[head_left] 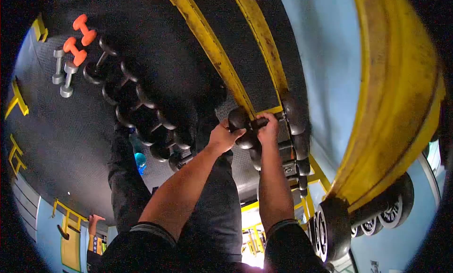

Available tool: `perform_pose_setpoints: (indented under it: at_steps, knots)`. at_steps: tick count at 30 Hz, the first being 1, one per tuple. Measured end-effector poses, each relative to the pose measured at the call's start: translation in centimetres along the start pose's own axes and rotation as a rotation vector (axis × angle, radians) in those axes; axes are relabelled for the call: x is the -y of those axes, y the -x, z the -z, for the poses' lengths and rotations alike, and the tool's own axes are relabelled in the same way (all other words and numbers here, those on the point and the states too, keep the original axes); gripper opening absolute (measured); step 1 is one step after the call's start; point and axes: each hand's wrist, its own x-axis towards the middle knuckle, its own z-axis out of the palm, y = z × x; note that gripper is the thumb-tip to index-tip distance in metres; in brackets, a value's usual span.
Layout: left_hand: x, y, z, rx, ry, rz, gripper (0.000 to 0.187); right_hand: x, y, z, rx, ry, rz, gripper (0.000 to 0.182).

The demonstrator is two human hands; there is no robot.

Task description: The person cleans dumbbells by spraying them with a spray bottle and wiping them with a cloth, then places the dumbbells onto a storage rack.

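Observation:
A black dumbbell (239, 118) with rounded heads is at the low end of a yellow metal rack (212, 51). My left hand (223, 139) is closed around its left end, thumb lying over the black head and fingers partly hidden behind it. My right hand (268, 128) wraps around the dark bar close to the rack's yellow crosspiece, its fingertips curled near the yellow rail. Another black dumbbell head (295, 113) is just right of that hand. More black dumbbells (301, 147) line up below it along the rack.
On the black rubber floor (155, 18), several black dumbbells (137, 103) lie in a row on the left. Beyond them are orange dumbbells (75, 51) and grey dumbbells (69, 79). A blue bottle (140, 162) is near my leg. Weight plates (332, 229) hang on a yellow frame (396, 98) at right.

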Motion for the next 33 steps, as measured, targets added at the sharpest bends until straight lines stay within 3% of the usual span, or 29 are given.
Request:
perform_pose_setpoints:
  at_steps: [1, 2, 3, 4, 5, 6, 7, 9, 10, 13, 14, 16, 17, 19, 22, 25, 33]
  knots:
    - [0.2, 0.2, -0.1, -0.019, 0.007, -0.095, 0.055, -0.7, -0.5, 0.9, 0.029, 0.037, 0.063, 0.009]
    - [-0.1, 0.8, -0.1, -0.01, 0.002, -0.102, 0.055, -3.3, -3.0, 4.6, -0.004, 0.499, 0.319, 0.012]
    - [-0.6, 1.6, -0.2, -0.134, -0.155, -0.097, 0.061, -2.5, -1.3, 3.9, -0.007, 0.495, 0.328, 0.012]
    - [-1.0, 2.3, 0.1, -0.259, -0.311, -0.092, 0.067, -1.0, 1.4, 2.3, -0.157, 0.317, 0.152, 0.013]
    - [-1.2, 2.9, 0.9, -0.254, -0.311, -0.101, 0.067, 0.0, 4.0, 0.8, -0.301, 0.135, -0.024, 0.014]
    - [-1.4, 3.5, 1.9, -0.167, -0.31, -0.088, 0.076, 0.2, 6.1, -0.9, -0.66, 0.404, 0.131, 0.018]
    - [-1.5, 4.3, 2.9, -0.079, -0.31, -0.076, 0.085, 0.8, 8.9, -2.5, -0.665, 0.394, 0.143, 0.018]
    - [-1.7, 6.5, 5.4, -0.067, -0.325, -0.139, 0.083, 2.6, 14.9, -5.8, -0.376, 0.583, 0.351, 0.023]
    - [-2.4, 8.4, 7.3, -0.052, -0.343, -0.181, 0.08, 2.4, 16.9, -6.6, -0.271, 0.46, 0.238, 0.031]
    - [-6.0, 15.3, 14.1, 0.0, -0.236, -0.201, 0.075, 2.1, 24.1, -10.9, -0.162, 0.356, 0.282, 0.03]
    - [-5.9, 17.0, 16.3, -0.039, -0.257, -0.258, 0.073, 2.6, 26.9, -12.4, -0.186, 0.298, 0.333, 0.03]
    - [-5.3, 20.1, 20.8, -0.046, -0.218, -0.306, 0.072, 3.2, 32.9, -14.7, -0.132, 0.468, 0.223, 0.026]
    - [-6.4, 22.4, 23.3, 0.056, -0.128, -0.305, 0.072, 3.0, 35.5, -15.2, -0.155, 0.407, 0.264, 0.026]
    - [-7.0, 26.8, 27.3, 0.005, -0.267, -0.386, 0.071, 1.7, 39.4, -15.9, -0.122, 0.527, 0.354, 0.022]
    - [-8.7, 33.0, 31.9, 0.035, -0.362, -0.381, 0.071, 2.3, 46.6, -18.5, -0.106, 0.408, 0.434, 0.02]
    - [-10.9, 39.1, 34.4, 0.036, -0.44, -0.411, 0.071, 1.9, 51.1, -20.5, -0.112, 0.268, 0.478, 0.018]
    - [-8.8, 41.2, 36.3, 0.142, -0.643, -0.515, 0.071, -2.1, 56.4, -22.1, -0.103, 0.371, 0.552, 0.021]
